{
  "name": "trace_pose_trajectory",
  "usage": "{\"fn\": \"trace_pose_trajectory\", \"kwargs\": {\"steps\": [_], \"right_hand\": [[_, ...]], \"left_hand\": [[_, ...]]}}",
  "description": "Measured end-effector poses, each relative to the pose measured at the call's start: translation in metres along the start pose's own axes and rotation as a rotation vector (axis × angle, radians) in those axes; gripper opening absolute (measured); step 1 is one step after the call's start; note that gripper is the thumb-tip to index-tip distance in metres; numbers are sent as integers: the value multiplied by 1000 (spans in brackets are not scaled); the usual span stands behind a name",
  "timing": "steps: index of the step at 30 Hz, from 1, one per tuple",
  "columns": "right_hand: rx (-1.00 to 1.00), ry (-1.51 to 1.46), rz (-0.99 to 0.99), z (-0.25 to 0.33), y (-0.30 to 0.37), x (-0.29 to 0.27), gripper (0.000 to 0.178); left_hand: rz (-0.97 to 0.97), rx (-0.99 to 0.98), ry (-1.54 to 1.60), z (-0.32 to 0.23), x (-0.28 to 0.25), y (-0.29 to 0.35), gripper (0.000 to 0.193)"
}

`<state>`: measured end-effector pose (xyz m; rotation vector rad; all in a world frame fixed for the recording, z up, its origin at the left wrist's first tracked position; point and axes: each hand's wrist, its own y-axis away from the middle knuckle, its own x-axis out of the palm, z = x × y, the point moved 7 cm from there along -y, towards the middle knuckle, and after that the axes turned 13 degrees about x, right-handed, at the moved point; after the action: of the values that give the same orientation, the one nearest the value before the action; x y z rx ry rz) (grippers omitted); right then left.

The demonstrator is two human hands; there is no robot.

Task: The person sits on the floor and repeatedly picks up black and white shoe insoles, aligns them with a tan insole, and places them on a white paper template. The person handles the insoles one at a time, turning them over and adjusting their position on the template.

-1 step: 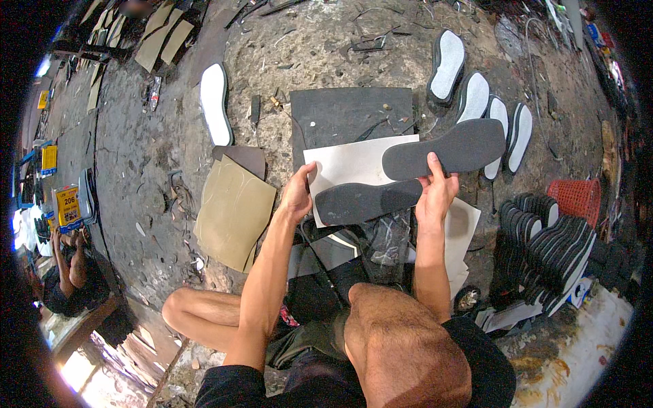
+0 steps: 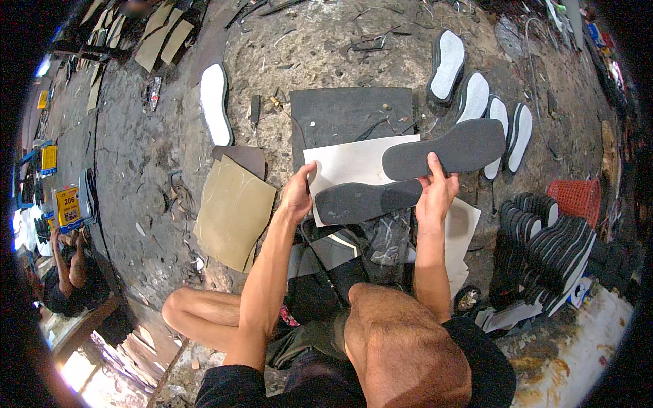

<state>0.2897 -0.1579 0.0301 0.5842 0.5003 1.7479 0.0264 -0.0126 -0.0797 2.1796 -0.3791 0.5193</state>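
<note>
A white sheet (image 2: 340, 162) lies over the black mat, tilted slightly. My left hand (image 2: 298, 194) pinches its left edge, the thumb on top. On the sheet's lower part rests a dark grey shoe sole (image 2: 367, 202), its right end close to my right fingers. My right hand (image 2: 437, 194) grips a second dark grey shoe sole (image 2: 469, 146), thumb on its face. That sole's left end overlaps the sheet's upper right, and its other end reaches out over the white-topped soles. Whether my right fingers also hold the sheet underneath cannot be seen.
Beneath the sheet is a black mat (image 2: 350, 109). Tan sheets (image 2: 235, 211) lie left of my left arm. White-topped soles (image 2: 447, 64) stand at the upper right; one white sole (image 2: 214, 102) lies upper left. Stacked soles (image 2: 554, 251) and a red basket (image 2: 575, 197) are at the right.
</note>
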Motion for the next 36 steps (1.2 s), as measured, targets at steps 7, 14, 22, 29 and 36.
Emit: {"fn": "trace_pose_trajectory", "kwargs": {"steps": [7,14,22,29,36], "right_hand": [[-9,-19,-7,1,-3,1,40],[3,-23,-68,2,-5,-5,43],[-82,-146,-92,21,2,-8,43],[-99,-209,-136,37,10,-19,43],[-60,-218,-108,29,9,-12,44]], "left_hand": [[-156,-22,-191,-6,-1,1,48],[150,1106,-1027,-56,64,59,30],[262,1466,-1239,-49,89,103,46],[233,1110,-1121,-51,88,89,39],[60,173,-439,-5,27,28,24]]}}
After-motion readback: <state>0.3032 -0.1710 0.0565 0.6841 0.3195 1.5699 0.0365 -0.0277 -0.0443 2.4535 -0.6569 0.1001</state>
